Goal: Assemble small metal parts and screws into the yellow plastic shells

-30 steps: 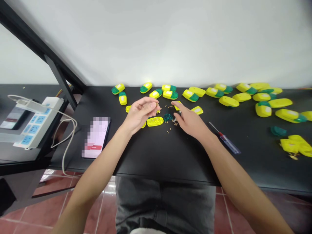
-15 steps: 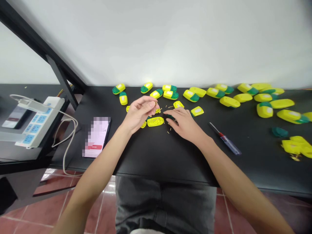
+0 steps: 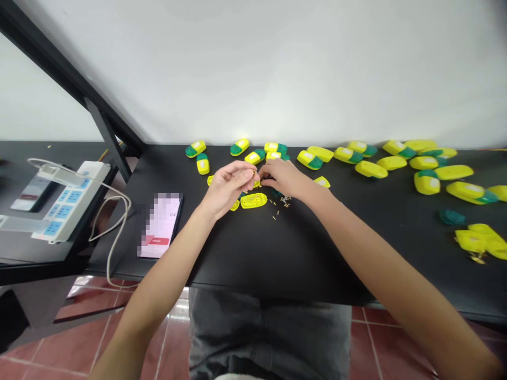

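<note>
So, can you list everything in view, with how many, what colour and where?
Plastic casings: about twenty, yellow, most part green, back and right
Opened shells: several, yellow, around the hands and far right
Loose covers: at least two, green, centre and right
Small screws: several, brass-coloured, centre
Phones: two, screens lit, left
Power strip: one, white and blue, left
Cable: one, white, left
Tables: two, black, centre and left
Wall: one, white, behind
Floor tiles: many, red, below
Trousers: one pair, grey, bottom centre
Left hand: one, centre, pinching something tiny
Right hand: one, centre, contents hidden
</note>
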The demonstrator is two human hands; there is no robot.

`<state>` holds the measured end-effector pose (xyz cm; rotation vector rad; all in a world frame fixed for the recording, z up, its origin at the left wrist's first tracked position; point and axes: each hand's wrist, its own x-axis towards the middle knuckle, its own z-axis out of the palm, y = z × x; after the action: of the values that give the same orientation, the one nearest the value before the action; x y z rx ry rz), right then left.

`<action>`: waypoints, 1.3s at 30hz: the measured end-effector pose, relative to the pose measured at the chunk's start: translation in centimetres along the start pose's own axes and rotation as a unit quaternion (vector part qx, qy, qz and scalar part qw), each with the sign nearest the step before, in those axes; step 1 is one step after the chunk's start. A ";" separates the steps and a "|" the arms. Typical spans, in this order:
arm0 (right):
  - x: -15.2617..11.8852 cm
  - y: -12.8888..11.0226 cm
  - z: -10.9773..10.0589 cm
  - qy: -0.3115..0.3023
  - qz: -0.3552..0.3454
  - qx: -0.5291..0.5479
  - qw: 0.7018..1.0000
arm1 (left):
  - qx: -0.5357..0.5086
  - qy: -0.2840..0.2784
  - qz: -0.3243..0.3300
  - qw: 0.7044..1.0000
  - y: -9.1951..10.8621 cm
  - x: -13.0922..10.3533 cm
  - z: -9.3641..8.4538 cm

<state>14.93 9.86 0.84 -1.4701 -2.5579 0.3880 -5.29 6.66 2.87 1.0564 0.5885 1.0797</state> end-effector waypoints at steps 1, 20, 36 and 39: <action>0.2 0.1 -0.2 -0.014 0.001 0.003 1.000 | -0.004 -0.001 0.001 1.000 0.0 0.0 0.1; -2.8 -0.4 -0.7 0.124 0.081 0.268 0.952 | 0.050 -0.078 -0.026 0.995 -0.4 -0.7 0.5; -9.5 -1.6 -1.0 0.112 0.155 0.634 0.750 | 0.395 -0.081 0.121 0.907 -3.1 -1.5 2.1; -9.6 -1.7 -0.7 0.129 0.153 0.633 0.748 | 0.420 -0.080 0.160 0.890 -3.2 -1.7 2.2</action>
<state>18.53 0.78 1.86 -1.1391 -1.1599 1.4468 -2.80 3.93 0.71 2.0385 0.7902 1.0102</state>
